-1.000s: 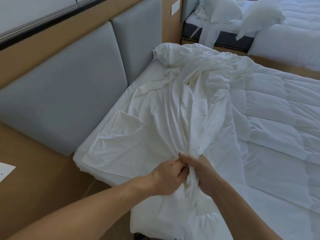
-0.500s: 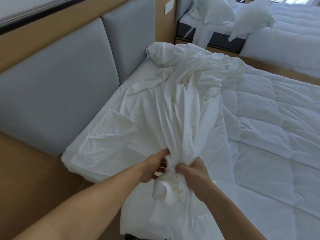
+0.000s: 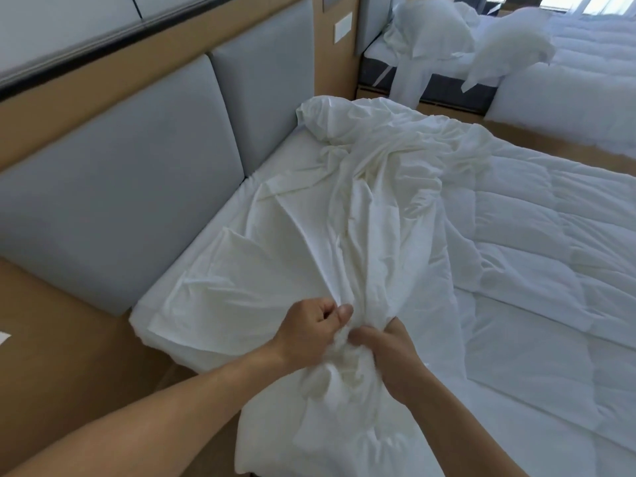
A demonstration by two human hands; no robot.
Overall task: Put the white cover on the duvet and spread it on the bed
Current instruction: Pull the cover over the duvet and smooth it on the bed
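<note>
— Where is your cover?
— The cover (image 3: 344, 215) lies crumpled along the head edge of the bed (image 3: 275, 160), over the duvet (image 3: 550, 256). Its near end is bunched at the near corner.
— And your hands?
— Your left hand (image 3: 311, 330) has its fingers curled, the thumb pinching a fold of the cover. Your right hand (image 3: 390, 352), just beside it, grips the same bunch, fingers curled into the cloth.
</note>
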